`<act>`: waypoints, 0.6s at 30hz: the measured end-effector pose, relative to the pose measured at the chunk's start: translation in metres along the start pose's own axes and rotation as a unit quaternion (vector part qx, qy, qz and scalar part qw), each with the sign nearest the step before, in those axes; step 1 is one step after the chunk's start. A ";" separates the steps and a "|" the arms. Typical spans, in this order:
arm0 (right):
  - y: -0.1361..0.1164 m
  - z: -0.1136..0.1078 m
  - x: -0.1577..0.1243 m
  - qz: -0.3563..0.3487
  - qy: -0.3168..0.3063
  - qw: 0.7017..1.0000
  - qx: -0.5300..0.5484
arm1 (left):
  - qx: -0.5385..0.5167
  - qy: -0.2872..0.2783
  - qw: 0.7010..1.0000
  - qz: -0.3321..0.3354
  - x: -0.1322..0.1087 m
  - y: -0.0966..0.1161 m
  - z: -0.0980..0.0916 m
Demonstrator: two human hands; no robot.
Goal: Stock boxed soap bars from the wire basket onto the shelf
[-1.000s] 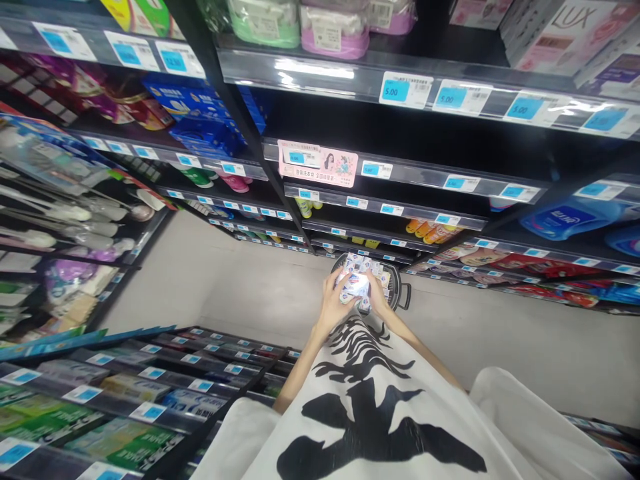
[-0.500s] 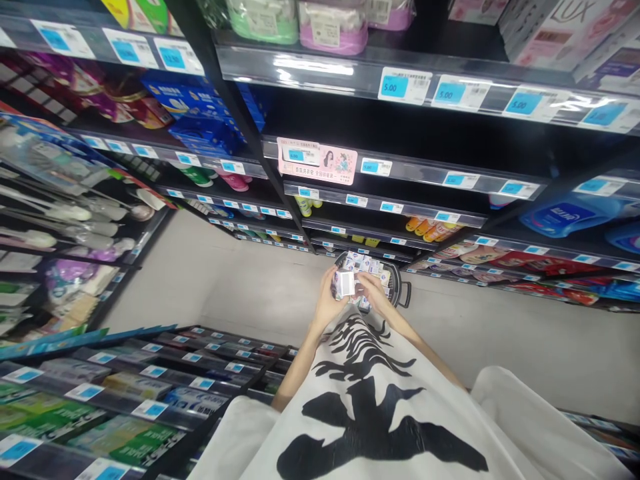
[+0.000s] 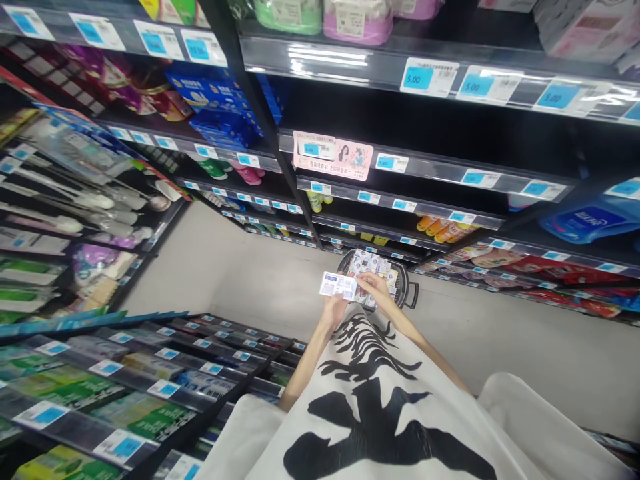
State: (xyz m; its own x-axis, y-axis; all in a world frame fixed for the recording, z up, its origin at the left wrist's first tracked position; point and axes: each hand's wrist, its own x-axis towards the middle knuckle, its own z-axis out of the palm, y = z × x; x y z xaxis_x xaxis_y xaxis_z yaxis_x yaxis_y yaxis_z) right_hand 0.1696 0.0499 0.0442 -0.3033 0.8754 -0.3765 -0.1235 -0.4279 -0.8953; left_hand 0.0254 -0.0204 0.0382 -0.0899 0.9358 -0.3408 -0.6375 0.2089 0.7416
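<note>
My left hand point(image 3: 334, 309) grips a small white box point(image 3: 336, 285) with blue and purple print from below. The broad printed side of the box faces up. My right hand point(image 3: 376, 287) is closed at the right end of the box, its fingertips touching that end. Below and behind my hands is a black basket point(image 3: 406, 273) with a side handle. Several similar white boxes point(image 3: 367, 259) with small blue and purple marks lie inside it. My hands hide part of the basket's contents.
Ahead stands a dark shelf unit point(image 3: 320, 61) with price tags, bearing green and pink packs point(image 3: 357, 21), blue boxes point(image 3: 223, 127) and blue bottles point(image 3: 585, 220). Brushes point(image 3: 75, 193) hang at the left. Another low shelf point(image 3: 145, 363) stands at lower left. Grey floor point(image 3: 220, 267) lies between.
The box has turned from a narrow face with a barcode-like label to its long printed side, reaching out to the left. My left hand has shifted its grip underneath. The view has shifted slightly.
</note>
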 end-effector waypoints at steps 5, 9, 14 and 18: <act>0.000 0.007 -0.001 0.007 -0.022 1.000 0.005 | -0.032 0.016 0.999 -0.007 -0.005 0.002 -0.004; 0.002 0.012 0.000 0.006 -0.048 0.999 0.002 | -0.070 0.063 0.996 -0.005 -0.007 -0.002 -0.010; 0.006 0.014 0.000 0.013 -0.061 0.998 -0.007 | -0.082 0.093 0.992 0.001 -0.008 -0.005 -0.015; 0.007 0.012 0.001 0.010 -0.055 0.998 -0.011 | -0.090 0.089 0.992 0.000 -0.005 -0.006 -0.017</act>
State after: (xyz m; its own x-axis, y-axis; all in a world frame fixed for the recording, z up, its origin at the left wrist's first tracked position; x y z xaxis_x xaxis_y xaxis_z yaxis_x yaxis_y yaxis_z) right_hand 0.1569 0.0447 0.0405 -0.4076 0.8361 -0.3672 -0.0962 -0.4391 -0.8933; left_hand 0.0171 -0.0314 0.0254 -0.2130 0.8674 -0.4498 -0.7630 0.1399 0.6311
